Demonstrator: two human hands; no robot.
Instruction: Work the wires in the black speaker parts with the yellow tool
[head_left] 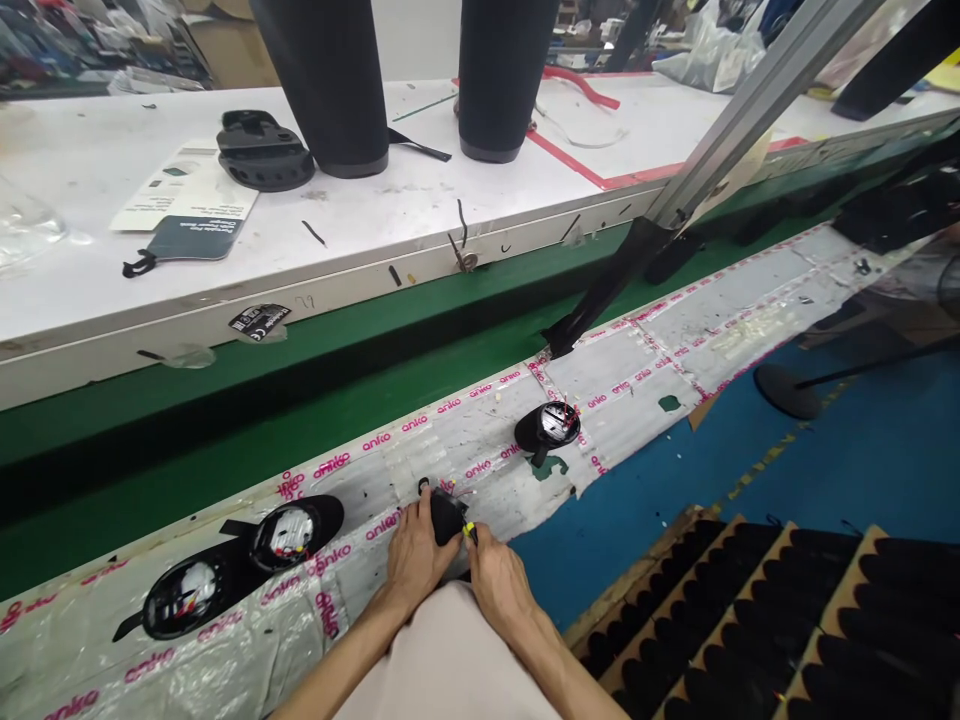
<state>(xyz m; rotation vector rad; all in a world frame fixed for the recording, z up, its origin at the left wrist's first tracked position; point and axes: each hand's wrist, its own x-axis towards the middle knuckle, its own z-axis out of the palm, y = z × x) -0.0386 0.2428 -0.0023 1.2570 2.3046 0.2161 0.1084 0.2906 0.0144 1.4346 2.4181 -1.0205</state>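
My left hand [417, 548] is closed around a black cylindrical unit [448, 516] close to my body. Thin wires show at its far end. Pinched in my right hand [496, 578] is a small tool with a yellow-and-black handle [470, 530], held against the unit's right side. Its tip and exact kind are hard to make out. To the left lie two similar black units, one [291, 535] with its open end showing a pale inside and coloured wires, the other [184, 597] nearer me. Farther right lies another black unit [547, 428] with red wires sticking out.
The bench strip [450, 440] is covered with plastic and pink-printed tape. Behind it runs a white shelf [420, 210] holding tall black cylinders [501, 80], a black plastic part [264, 150] and a printed card [196, 222]. A metal post [750, 110] slants at right; racked black units [757, 620] stand lower right.
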